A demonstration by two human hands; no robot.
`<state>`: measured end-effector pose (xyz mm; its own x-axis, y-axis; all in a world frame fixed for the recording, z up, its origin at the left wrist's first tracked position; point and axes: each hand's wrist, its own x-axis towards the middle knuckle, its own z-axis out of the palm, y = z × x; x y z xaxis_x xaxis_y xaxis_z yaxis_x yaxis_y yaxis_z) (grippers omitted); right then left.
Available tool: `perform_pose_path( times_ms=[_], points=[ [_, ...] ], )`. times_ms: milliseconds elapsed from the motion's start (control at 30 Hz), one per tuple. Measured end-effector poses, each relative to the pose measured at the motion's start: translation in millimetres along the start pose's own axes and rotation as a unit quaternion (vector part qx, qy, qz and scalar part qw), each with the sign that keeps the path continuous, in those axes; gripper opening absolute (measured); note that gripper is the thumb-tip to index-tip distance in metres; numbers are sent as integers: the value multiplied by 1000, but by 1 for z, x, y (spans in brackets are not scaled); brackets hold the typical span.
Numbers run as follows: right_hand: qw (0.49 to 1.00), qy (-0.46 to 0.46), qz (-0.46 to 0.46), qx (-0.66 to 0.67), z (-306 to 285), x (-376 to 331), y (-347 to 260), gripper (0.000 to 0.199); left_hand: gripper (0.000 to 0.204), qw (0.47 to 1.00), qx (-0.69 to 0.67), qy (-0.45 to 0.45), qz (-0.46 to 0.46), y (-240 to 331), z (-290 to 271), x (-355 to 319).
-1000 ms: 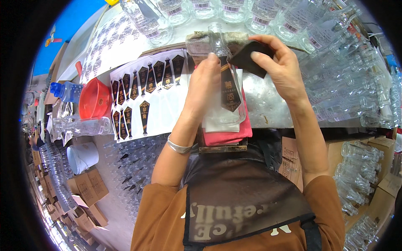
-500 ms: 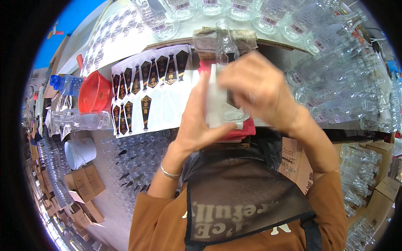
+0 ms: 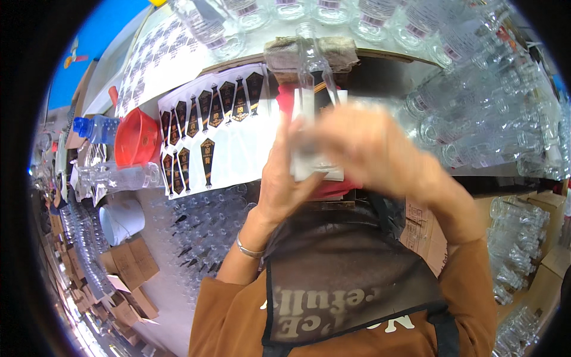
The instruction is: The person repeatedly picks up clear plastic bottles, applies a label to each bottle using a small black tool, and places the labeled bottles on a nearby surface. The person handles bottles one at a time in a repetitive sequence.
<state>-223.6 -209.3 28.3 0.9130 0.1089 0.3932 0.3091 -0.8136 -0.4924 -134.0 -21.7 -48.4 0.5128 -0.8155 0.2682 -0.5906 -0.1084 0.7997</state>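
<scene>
A clear glass bottle (image 3: pixel 311 62) lies in front of me, its neck pointing away across a folded cloth pad (image 3: pixel 281 55). On its upper side is a black label (image 3: pixel 322 95) with a gold stripe. My left hand (image 3: pixel 278 178) holds the bottle's left side, thumb stretched toward the base. Over the lower bottle, my right hand (image 3: pixel 372 146) is smeared by motion, its fingers bent; whether anything is in them cannot be made out. Red cloth (image 3: pixel 333 191) and a white pad lie beneath. To the left is a white sheet (image 3: pixel 235 154) of black, tie-shaped labels.
Several clear bottles (image 3: pixel 476 128) lie at the right, and others stand along the far edge. A red bowl (image 3: pixel 135 140), a blue-capped bottle (image 3: pixel 98 128) and a lying glass bottle (image 3: pixel 122 177) are at left. Below are a white bucket (image 3: pixel 122 220), many bottles and cardboard boxes (image 3: pixel 132 262).
My right hand has shifted down over the bottle, uncovering its black label. The whitish blurred strip along the bottle's left side no longer shows clearly. My left hand stays beside the bottle.
</scene>
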Motion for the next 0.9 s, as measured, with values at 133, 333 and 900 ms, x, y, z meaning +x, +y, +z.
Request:
perform_pose_path(
  times_ms=[133, 333, 900],
  points=[
    [975, 219, 42, -19, -12, 13, 54, 23, 109, 998, -59, 7, -35, 2, 3, 1],
    [987, 32, 4, 156, 0, -25, 5, 24, 103, 998, -61, 7, -24, -1, 2, 0],
    [972, 228, -34, -36, -5, 6, 25, 33, 113, 998, 34, 55, 18, 14, 16, 10]
  ],
)
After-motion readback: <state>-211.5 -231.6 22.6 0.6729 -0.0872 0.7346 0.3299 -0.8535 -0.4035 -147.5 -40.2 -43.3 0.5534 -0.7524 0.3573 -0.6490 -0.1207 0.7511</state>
